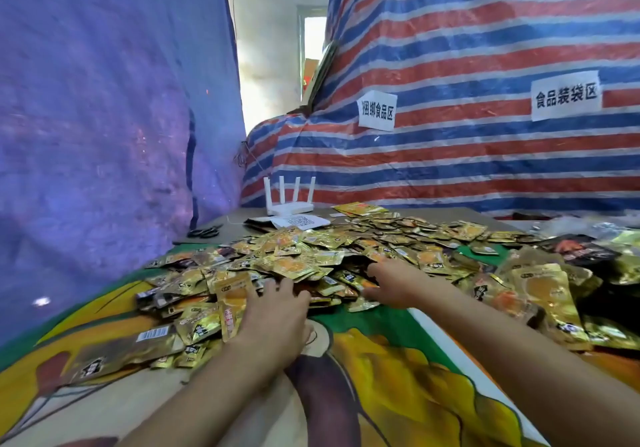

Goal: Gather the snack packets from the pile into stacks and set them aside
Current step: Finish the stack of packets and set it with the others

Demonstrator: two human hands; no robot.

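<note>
A broad pile of small gold and orange snack packets (322, 249) covers the middle of the table. My left hand (277, 311) lies at the pile's near edge and holds a gold packet (232, 302) upright between thumb and fingers. My right hand (398, 282) reaches into the pile a little further in, fingers spread flat over the packets. Loose packets (194, 330) lie to the left of my left hand, among them a larger one with a barcode (121, 353). Bigger gold bags (547, 299) lean on the right.
The table wears a printed green and orange cloth (398, 370). At the back stand a white router (290, 200), a sheet with a QR code (299, 221) and black scissors (205, 231). A purple sheet (104, 117) hangs left, a striped tarp (467, 82) behind. Dark bags (575, 245) lie far right.
</note>
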